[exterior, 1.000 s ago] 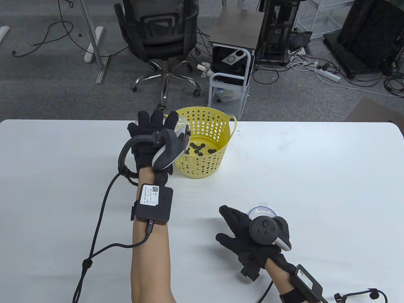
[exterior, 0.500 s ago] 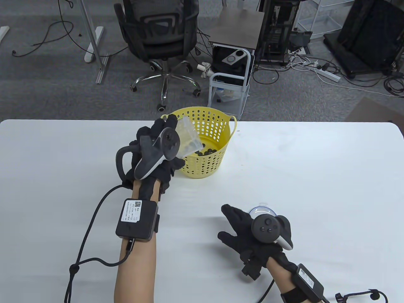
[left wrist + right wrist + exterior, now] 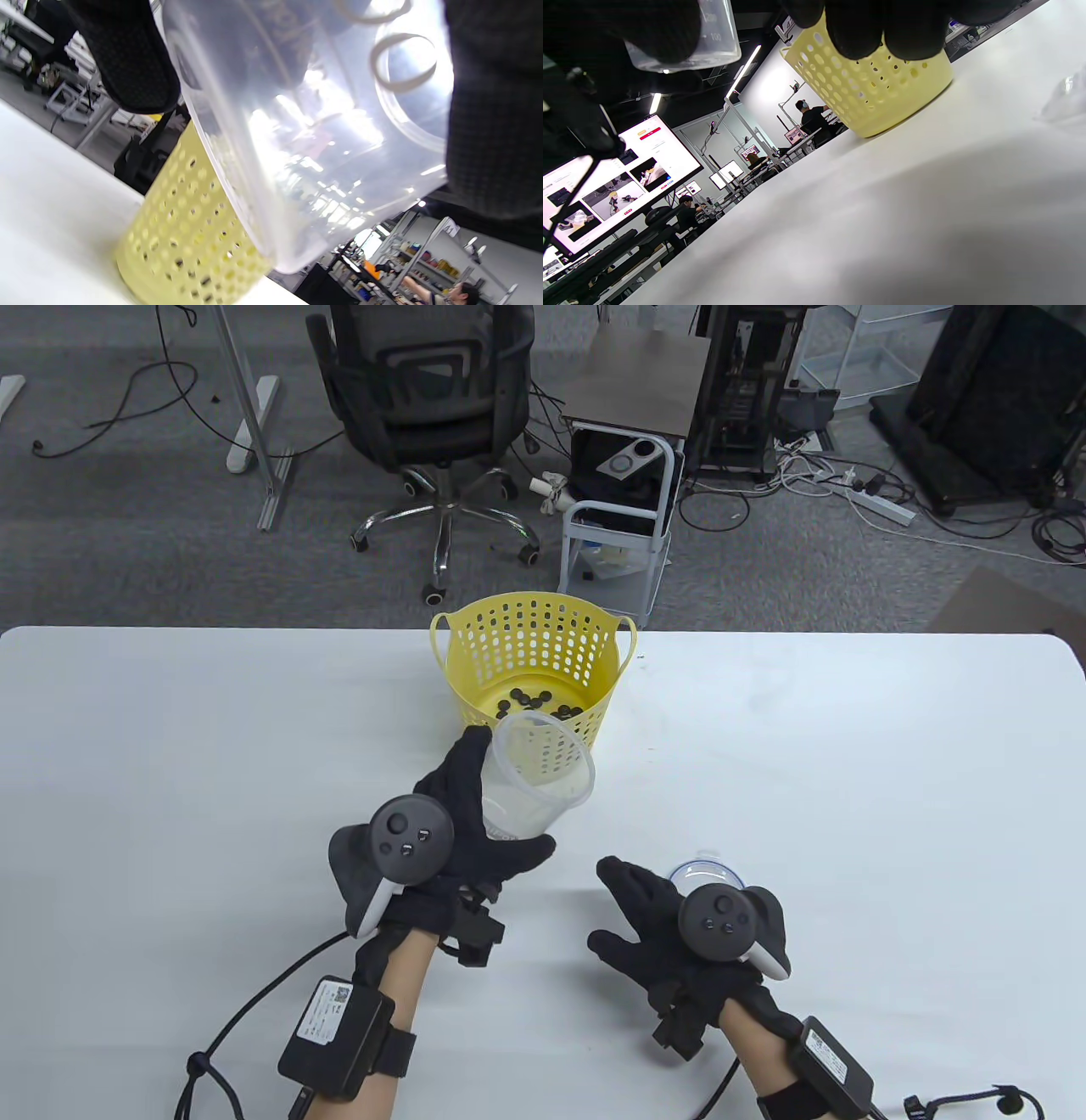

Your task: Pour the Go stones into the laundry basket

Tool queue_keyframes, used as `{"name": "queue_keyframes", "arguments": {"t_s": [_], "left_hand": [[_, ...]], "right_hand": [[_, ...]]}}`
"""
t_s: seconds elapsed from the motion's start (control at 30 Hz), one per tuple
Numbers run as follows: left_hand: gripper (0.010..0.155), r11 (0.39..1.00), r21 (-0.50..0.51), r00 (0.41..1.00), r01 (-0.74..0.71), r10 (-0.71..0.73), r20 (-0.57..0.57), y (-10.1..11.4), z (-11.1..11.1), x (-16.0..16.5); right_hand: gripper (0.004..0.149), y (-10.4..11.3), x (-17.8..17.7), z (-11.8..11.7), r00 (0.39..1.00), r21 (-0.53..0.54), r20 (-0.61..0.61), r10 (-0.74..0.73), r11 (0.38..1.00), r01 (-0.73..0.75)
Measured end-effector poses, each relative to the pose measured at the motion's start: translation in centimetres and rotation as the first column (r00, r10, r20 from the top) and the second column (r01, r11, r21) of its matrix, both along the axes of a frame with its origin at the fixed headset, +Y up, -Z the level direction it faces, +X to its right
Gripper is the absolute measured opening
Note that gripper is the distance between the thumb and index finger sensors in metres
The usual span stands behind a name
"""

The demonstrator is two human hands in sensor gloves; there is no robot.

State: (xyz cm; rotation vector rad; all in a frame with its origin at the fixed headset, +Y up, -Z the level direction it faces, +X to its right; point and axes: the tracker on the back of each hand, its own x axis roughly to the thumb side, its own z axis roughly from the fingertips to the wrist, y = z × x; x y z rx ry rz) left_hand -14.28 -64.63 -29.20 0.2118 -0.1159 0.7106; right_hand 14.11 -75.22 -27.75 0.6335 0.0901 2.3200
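The yellow perforated laundry basket [image 3: 543, 661] stands at the table's far edge with several black Go stones [image 3: 538, 704] on its bottom. My left hand [image 3: 502, 813] grips a clear plastic cup [image 3: 543, 780] in front of the basket, mouth up and tilted toward it; the cup looks empty. In the left wrist view the cup [image 3: 318, 127] fills the frame, with the basket [image 3: 186, 224] behind it. My right hand [image 3: 628, 912] rests on the table with its fingers spread, holding nothing. The right wrist view shows the basket [image 3: 874, 84] and the cup [image 3: 712, 38].
A clear round plastic piece [image 3: 700, 869] lies on the white table [image 3: 848, 780] just beyond my right hand. Cables trail from both wrists at the near edge. An office chair [image 3: 433, 407] and a small cart [image 3: 619, 517] stand on the floor behind the table.
My left hand has drawn the cup back from over the basket toward me and turned it from tipped over to mouth up. The right hand has stayed put.
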Motion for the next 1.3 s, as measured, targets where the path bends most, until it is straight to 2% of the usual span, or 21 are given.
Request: {"name": "queue_keyframes", "arguments": {"t_s": [0.17,0.27,0.4,0.5,0.6,0.73,0.8,0.9,1.0,1.13,1.3], "left_hand": [[0.126,0.989,-0.050,0.990,-0.138,0.139,0.016,-5.6,2.0,0.8],[0.126,0.974,-0.073,0.973,-0.214,0.219,0.073,-7.7,2.8,1.4],[0.125,0.975,-0.079,0.960,-0.209,0.220,0.173,-9.4,3.3,1.8],[0.125,0.965,-0.125,0.944,-0.230,0.252,0.214,-9.9,3.1,2.1],[0.125,0.972,-0.118,0.942,-0.201,0.225,0.247,-10.2,2.9,2.3],[0.123,0.982,-0.146,0.915,-0.118,0.165,0.369,-10.9,2.6,3.1],[0.122,0.988,-0.137,0.906,-0.072,0.122,0.404,-11.0,2.6,3.4],[0.119,0.992,-0.104,0.899,0.069,-0.016,0.438,-11.1,2.6,3.5],[0.113,0.975,-0.007,0.879,0.221,-0.196,0.434,-11.0,2.3,2.8],[0.107,0.950,0.000,0.849,0.313,-0.280,0.449,-10.8,1.9,1.9],[0.109,0.908,-0.040,0.805,0.416,-0.348,0.481,-10.7,1.5,1.4]], "right_hand": [[0.088,0.2,0.3,0.1,0.999,-0.009,-0.017,-0.046,0.999,0.046],[0.090,0.1,0.5,0.0,0.994,-0.051,-0.037,-0.100,0.994,0.098],[0.094,0.0,0.7,-0.2,0.982,-0.072,-0.065,-0.179,0.982,0.174],[0.097,-0.1,0.8,-0.3,0.969,-0.097,-0.078,-0.233,0.970,0.225],[0.099,-0.1,0.8,-0.2,0.961,-0.128,-0.086,-0.263,0.959,0.251],[0.101,0.2,0.7,0.0,0.959,-0.095,-0.076,-0.274,0.959,0.267],[0.103,0.3,0.7,0.1,0.962,-0.074,-0.062,-0.264,0.963,0.260],[0.105,0.2,0.9,0.2,0.968,-0.076,-0.053,-0.244,0.968,0.240],[0.105,0.1,1.1,0.3,0.980,-0.078,-0.042,-0.194,0.979,0.190],[0.105,-0.2,0.7,0.4,0.988,-0.091,-0.058,-0.140,0.987,0.135],[0.103,-0.6,-0.2,0.6,0.994,-0.110,-0.094,-0.061,0.993,0.051]]}}
